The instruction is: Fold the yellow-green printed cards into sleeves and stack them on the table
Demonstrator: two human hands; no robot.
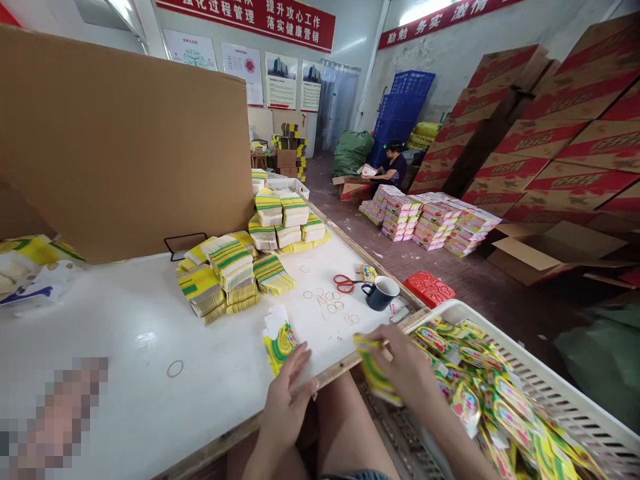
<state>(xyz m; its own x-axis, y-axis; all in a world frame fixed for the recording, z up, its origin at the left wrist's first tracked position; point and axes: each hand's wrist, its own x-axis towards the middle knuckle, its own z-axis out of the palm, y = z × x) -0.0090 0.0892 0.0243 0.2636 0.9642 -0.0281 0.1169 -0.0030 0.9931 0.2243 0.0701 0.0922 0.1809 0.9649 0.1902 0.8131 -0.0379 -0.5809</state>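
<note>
My right hand point(403, 363) is closed on a small yellow-and-green carton point(375, 373), smeared by motion, between the table edge and the white basket. My left hand point(287, 393) is at the table's front edge, its fingers and thumb apart. Just beyond its fingertips, an unfolded yellow-and-green carton point(279, 337) with white flaps lies on the white table; whether they touch it I cannot tell. The white basket point(565, 380) on my right holds a heap of folded cartons point(500, 400). Bundles of flat carton blanks point(230, 267) are stacked farther back on the table.
Rubber bands point(333, 303), red-handled scissors point(345, 284) and a dark mug point(381, 293) are on the table's right side. A tall cardboard sheet point(130, 147) stands at the back left. A person point(393, 167) sits beyond stacked pink boxes point(400, 213). Large cartons point(560, 127) rise at right.
</note>
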